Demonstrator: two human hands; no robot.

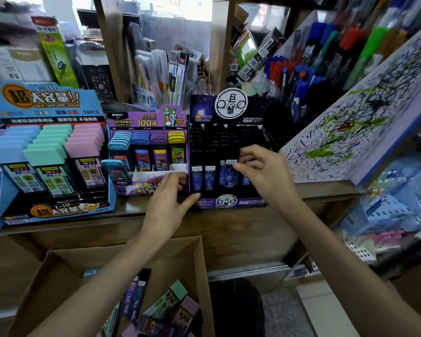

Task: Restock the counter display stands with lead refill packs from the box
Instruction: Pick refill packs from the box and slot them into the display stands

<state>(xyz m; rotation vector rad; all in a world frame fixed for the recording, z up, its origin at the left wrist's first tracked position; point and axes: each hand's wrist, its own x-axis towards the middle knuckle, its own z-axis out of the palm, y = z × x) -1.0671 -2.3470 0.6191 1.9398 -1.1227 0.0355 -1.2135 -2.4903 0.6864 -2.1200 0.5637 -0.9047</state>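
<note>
Three display stands sit on the wooden counter: a blue one [46, 212] at left, a purple one [129, 190] in the middle, a black starry one [228, 203] at right. My right hand [260, 171] pinches a dark blue lead refill pack [230, 172] at the front row of the black stand. My left hand [169, 195] grips that stand's lower left corner, thumb on its front edge. Below the counter an open cardboard box [194, 259] holds several loose refill packs [165, 305].
A scribbled test pad [350, 132] leans at the right beside racks of pens [301, 71]. More packaged stationery [170, 69] stands behind the stands. Blue baskets [399, 207] fill the lower right shelf.
</note>
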